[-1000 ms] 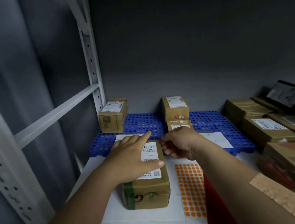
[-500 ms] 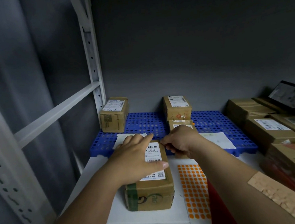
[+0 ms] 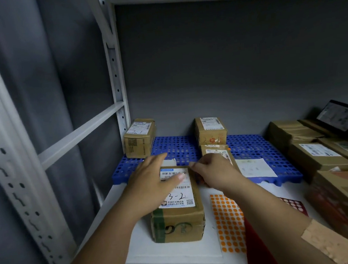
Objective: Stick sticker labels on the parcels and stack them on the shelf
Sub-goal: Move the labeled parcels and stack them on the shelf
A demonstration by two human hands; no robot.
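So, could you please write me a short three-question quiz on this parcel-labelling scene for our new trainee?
1. True or false: the left hand lies flat on the front parcel.
2. What is handwritten on that parcel's shipping label?
3. The orange sticker sheet lies: A) on the blue mat; B) on the white shelf, right of the front parcel; C) on top of that parcel.

Key: 1 true; 2 "3-2"; 3 B.

Brown taped parcel (image 3: 178, 225) flat on white shelf (image 3: 174, 256), white barcode label (image 3: 179, 196) marked "3-2" on top
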